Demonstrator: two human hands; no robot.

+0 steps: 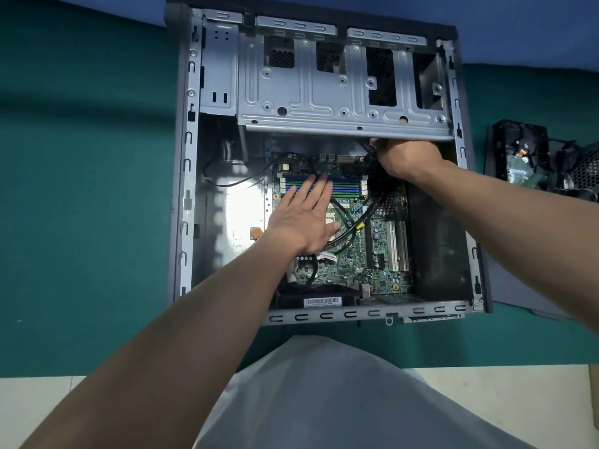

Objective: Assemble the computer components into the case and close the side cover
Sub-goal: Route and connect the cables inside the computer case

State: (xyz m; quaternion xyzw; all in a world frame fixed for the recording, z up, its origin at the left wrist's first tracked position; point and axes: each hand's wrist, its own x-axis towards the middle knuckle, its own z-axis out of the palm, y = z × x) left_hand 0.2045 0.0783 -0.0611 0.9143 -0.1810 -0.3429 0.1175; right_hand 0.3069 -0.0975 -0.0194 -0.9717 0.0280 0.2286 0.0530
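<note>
An open grey computer case [181, 189] lies flat on the green table. Inside it sits the green motherboard [366, 254] with blue and green memory slots [346, 186] and black cables [353, 228]. My left hand [304, 218] rests flat on the board, its straight fingers reaching onto the memory slots. My right hand [405, 157] is curled at the lower right edge of the metal drive cage [324, 92], beside a bundle of black cables; its fingers are hidden under the cage, so what they hold is unclear.
A black drive bracket with a hard drive [518, 157] and a fan part [583, 170] lie to the right of the case. A dark side panel [518, 293] lies by the case's lower right. The table's front edge [64, 371] runs near me.
</note>
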